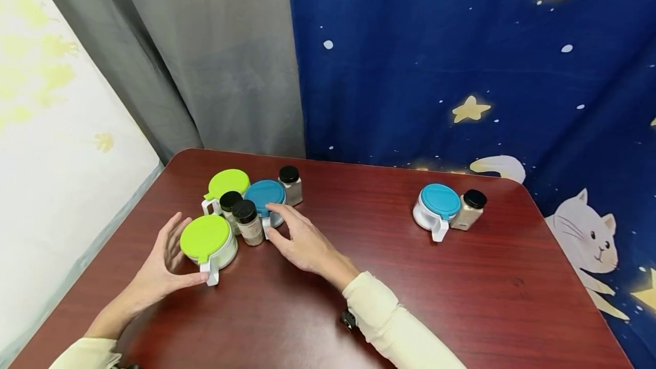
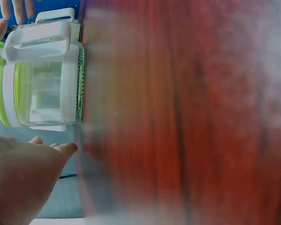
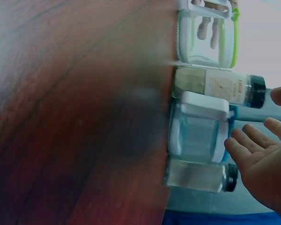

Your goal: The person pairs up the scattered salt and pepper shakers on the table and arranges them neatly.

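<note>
"Which hand is nearer the front round clear jar with the lime-green lid (image 1: 204,236)?"

"The left hand (image 1: 155,269). The jar stands upright toward the left of the glossy red-brown wooden table (image 1: 389,289), just right of the spread fingers. Its white handle (image 1: 212,268) faces the person, with the thumb beside it."

"Anything pinched?"

"Nothing, by the look of it. Whether the thumb touches, I cannot tell."

"And the right hand (image 1: 304,241)?"

"Fingers and thumb apart, at the near right of the left-hand round clear jar with the blue lid (image 1: 263,191). A black-capped clear spice bottle (image 1: 249,226) stands close on that jar's left, so I judge the thumb's side the tight one."
</note>
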Demonstrator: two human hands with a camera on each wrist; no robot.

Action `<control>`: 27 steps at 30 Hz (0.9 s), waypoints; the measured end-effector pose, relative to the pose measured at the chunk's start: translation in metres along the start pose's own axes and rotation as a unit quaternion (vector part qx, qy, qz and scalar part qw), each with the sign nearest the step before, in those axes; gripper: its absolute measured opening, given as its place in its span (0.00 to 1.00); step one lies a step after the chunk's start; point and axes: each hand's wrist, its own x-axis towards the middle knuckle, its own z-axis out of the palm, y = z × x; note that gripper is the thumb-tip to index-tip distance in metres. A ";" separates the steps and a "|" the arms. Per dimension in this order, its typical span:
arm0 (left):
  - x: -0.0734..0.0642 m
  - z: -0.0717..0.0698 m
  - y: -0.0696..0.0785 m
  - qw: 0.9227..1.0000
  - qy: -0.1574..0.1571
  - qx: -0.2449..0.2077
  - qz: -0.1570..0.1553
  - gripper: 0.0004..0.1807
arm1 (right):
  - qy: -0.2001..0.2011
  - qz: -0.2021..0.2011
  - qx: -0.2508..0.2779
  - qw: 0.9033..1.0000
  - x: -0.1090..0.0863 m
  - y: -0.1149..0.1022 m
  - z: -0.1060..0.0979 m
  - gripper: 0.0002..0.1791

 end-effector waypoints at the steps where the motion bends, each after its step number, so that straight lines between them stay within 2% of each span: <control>1: 0.000 0.001 0.000 1.000 0.001 0.003 0.001 0.70 | 0.003 0.004 -0.006 1.000 0.001 0.000 0.002 0.28; 4: 0.000 0.003 -0.001 1.000 0.004 0.012 0.002 0.70 | 0.021 -0.002 -0.030 0.999 0.004 0.002 0.008 0.28; 9: -0.001 0.008 -0.001 1.000 0.004 0.021 -0.004 0.72 | 0.059 -0.048 -0.078 0.994 0.009 0.004 0.015 0.30; 15: 0.001 0.011 0.000 0.999 -0.002 0.032 0.010 0.74 | 0.044 -0.071 -0.138 0.987 0.013 0.004 0.020 0.36; 20: 0.006 0.013 -0.001 0.999 -0.012 0.033 0.032 0.69 | 0.038 -0.060 -0.140 0.988 0.016 0.002 0.021 0.35; 27: 0.005 0.011 -0.004 0.999 -0.010 0.029 0.032 0.66 | 0.054 -0.069 -0.130 0.988 0.020 -0.005 0.020 0.25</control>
